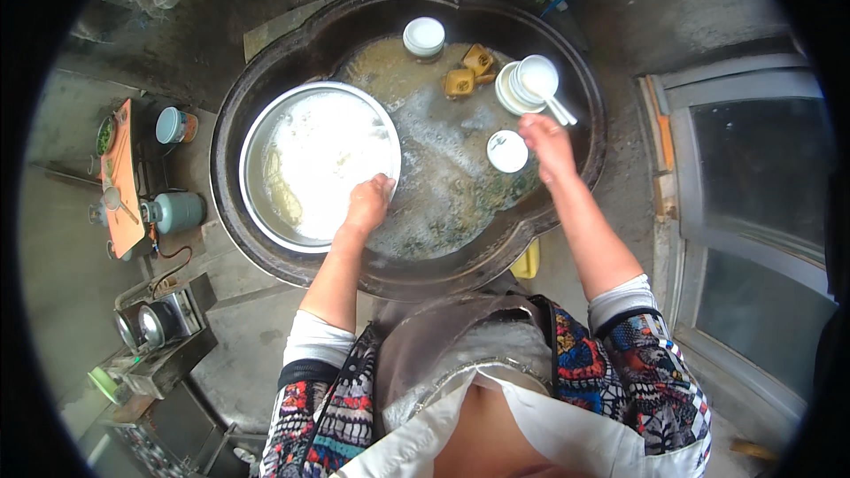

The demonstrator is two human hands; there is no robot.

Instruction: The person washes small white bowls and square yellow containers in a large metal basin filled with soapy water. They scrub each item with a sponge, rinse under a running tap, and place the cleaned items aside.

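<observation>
A wide dark basin [458,226] holds murky, foamy water. At its left sits a large metal bowl [255,212] of bright, foamy liquid. My left hand [372,202] rests on this bowl's right rim, its fingers curled over the edge. My right hand [546,139] is over the basin's right side, fingers bent, beside a small white dish [507,151]; whether it touches the dish cannot be told. Just beyond that hand are stacked white bowls and plates [511,89] with white spoons [561,109]. Farther back stand a white bowl stack [424,36] and yellow-brown square dishes [459,82].
On the left are an orange board [123,179] bearing a ladle, a lidded bucket [174,125], a gas cylinder [179,212] and a metal pot [156,324]. A framed glass door or window [764,166] is at the right. Something yellow [526,261] lies below the basin's near rim.
</observation>
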